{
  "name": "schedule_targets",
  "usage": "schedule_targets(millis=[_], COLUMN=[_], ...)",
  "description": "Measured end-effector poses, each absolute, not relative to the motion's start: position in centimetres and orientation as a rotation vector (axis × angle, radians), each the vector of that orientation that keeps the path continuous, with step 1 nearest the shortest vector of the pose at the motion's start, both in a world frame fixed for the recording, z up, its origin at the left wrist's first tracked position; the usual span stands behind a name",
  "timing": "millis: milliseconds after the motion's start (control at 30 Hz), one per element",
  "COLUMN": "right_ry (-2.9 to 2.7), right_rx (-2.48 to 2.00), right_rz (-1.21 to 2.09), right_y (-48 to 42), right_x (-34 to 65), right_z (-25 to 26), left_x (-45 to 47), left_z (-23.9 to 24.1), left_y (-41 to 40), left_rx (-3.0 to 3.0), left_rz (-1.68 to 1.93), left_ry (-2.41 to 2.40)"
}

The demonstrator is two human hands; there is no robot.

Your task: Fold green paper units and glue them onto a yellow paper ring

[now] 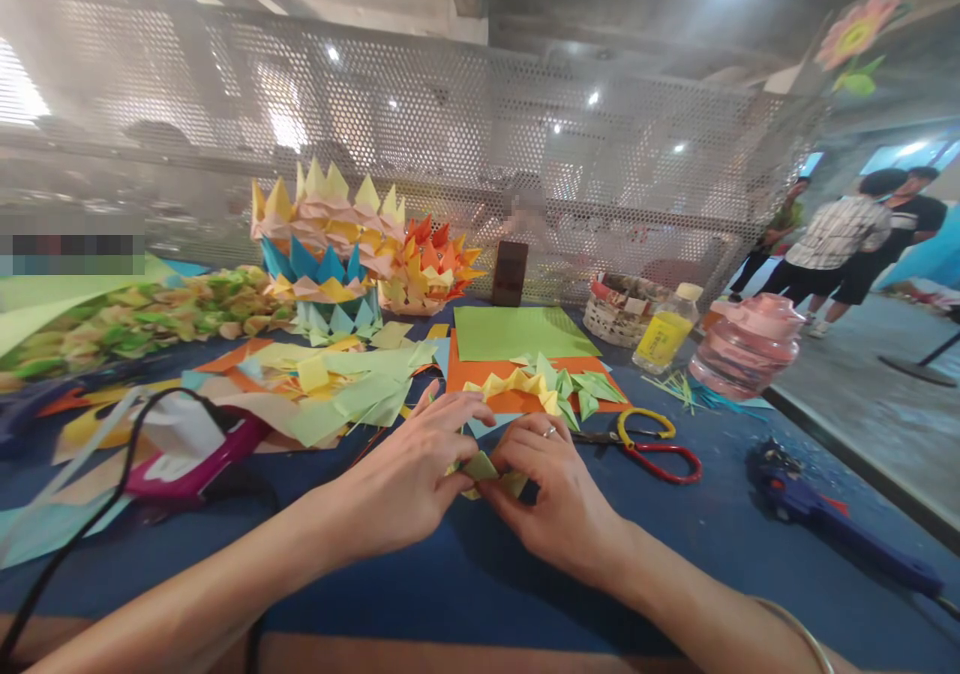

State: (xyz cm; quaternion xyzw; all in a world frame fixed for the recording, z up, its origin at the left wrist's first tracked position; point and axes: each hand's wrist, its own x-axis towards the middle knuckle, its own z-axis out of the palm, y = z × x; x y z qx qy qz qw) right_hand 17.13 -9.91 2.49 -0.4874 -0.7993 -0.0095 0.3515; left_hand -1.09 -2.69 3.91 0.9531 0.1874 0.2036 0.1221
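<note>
Both my hands meet at the middle of the blue table (675, 544) over a small folded piece of yellow-green paper (480, 467). My left hand (409, 479) pinches its left side with thumb and fingers. My right hand (551, 489), a ring on one finger, grips its right side with curled fingers. Just behind the hands lies a row of folded yellow and green paper units (544, 389) on an orange sheet (469, 379).
Red-and-yellow scissors (652, 444) lie right of my hands, a blue glue gun (810, 504) further right, a pink glue gun (199, 454) left. Loose paper sheets (337, 389), spiky paper flowers (337, 244), a basket (619, 319), a glue bottle (664, 334) and a pink jar (746, 349) stand behind. People stand far right.
</note>
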Motion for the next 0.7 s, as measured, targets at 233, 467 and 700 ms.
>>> schedule_targets(millis=[233, 467, 700], right_ry=[-2.055, -2.101, -2.083], right_rx=[-1.260, -1.273, -1.294], right_rz=[0.004, -0.013, 0.011], right_y=[-9.88, -9.90, -9.85], right_x=[17.13, 17.12, 17.07], right_z=[2.35, 2.60, 2.30], left_x=[-1.27, -1.32, -1.30], left_z=[3.78, 3.79, 3.89], left_y=[-2.63, -2.92, -2.98], left_rx=[2.752, 2.697, 2.687], left_rz=[0.562, 0.574, 0.608], left_ry=[0.541, 0.558, 0.518])
